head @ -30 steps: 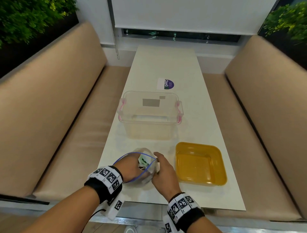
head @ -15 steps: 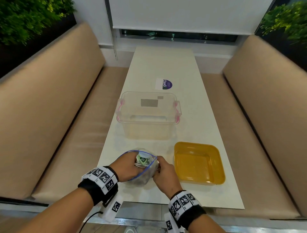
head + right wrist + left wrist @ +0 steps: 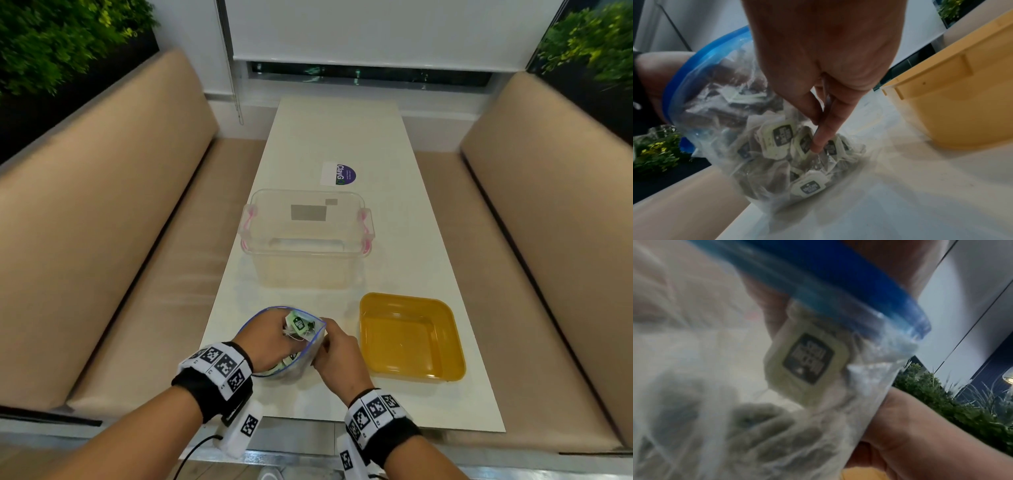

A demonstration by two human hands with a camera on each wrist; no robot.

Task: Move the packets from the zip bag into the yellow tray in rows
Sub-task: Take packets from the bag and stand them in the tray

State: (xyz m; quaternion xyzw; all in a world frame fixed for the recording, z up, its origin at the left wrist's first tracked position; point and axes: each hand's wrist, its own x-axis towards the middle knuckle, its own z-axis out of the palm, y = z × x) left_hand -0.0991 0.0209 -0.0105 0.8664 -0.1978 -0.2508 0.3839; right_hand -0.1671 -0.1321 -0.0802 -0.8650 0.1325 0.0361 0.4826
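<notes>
Left hand (image 3: 270, 342) sits inside the zip bag (image 3: 308, 356), fingers pinching a packet (image 3: 297, 323) at the mouth. Right hand (image 3: 337, 356) grips the bag's outer side. Bag stands on the counter (image 3: 342, 137), left of the yellow tray (image 3: 445, 373), more packets inside.

I see a clear zip bag (image 3: 310, 356) with a blue rim around my left hand (image 3: 270, 342), pale green packets (image 3: 777, 138) with dark labels inside, and a yellow tray (image 3: 411, 337) beside my right hand (image 3: 337, 356).
</notes>
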